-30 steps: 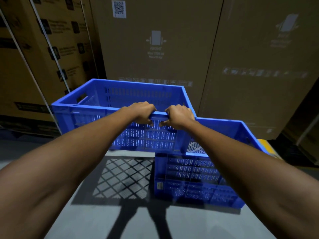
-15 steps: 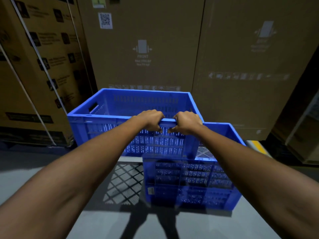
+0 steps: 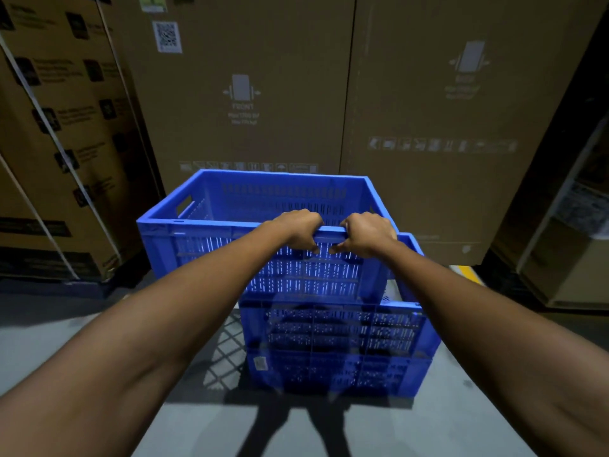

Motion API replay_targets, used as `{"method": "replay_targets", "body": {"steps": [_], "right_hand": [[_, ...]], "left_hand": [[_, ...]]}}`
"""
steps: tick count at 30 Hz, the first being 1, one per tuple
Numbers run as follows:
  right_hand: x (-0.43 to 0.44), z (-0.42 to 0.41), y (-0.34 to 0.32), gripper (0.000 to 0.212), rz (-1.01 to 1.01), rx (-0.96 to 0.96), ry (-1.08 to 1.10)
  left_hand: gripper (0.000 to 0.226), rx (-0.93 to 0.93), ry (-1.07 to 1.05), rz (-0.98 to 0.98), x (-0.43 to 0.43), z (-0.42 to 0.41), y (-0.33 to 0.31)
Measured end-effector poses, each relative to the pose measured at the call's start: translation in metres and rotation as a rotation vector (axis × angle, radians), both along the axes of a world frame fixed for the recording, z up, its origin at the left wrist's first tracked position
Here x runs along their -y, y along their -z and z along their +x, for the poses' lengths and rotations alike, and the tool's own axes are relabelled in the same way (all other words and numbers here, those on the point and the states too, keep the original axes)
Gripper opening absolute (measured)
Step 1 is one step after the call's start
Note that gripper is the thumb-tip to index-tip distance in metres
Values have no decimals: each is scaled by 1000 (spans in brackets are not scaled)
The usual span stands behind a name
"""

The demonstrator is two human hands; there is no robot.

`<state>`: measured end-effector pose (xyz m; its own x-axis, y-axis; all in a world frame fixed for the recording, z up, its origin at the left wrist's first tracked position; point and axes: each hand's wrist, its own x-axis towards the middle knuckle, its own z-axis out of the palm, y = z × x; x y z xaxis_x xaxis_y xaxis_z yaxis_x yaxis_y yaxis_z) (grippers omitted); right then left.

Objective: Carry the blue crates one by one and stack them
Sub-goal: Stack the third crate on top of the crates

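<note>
My left hand (image 3: 301, 230) and right hand (image 3: 367, 234) clenched the upper crate's (image 3: 211, 239) near rim, left of the lower crate (image 3: 336, 351); empty, rigid plastic, it seemed light.

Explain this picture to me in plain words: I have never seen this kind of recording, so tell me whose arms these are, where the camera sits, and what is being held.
There is no machine here. The camera is worn on a person's head and looks forward and down, so the two bare arms reaching into the picture are that person's own. The left hand and right hand sit side by side, both gripping the near rim of an empty upper blue crate. It sits off to the left over a lower blue crate, which stands on the grey floor. It is not yet squarely stacked. Behind them stand tall cardboard boxes. The dark shape at the bottom is the person's shadow.
</note>
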<state>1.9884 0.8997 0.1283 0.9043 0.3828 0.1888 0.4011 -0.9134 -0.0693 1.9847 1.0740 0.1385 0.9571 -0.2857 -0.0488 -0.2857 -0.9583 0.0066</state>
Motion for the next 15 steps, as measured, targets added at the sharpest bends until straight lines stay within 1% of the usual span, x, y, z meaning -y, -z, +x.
{"method": "replay_targets", "body": {"steps": [3, 9, 15], "right_hand": [[17, 3, 1, 43, -3, 8, 10], [55, 10, 4, 51, -20, 35, 58], [91, 15, 6, 50, -32, 43, 89]], "left_hand": [[33, -11, 8, -5, 17, 4, 0], [35, 3, 37, -4, 55, 16, 4], [37, 13, 62, -8, 91, 25, 5]]}}
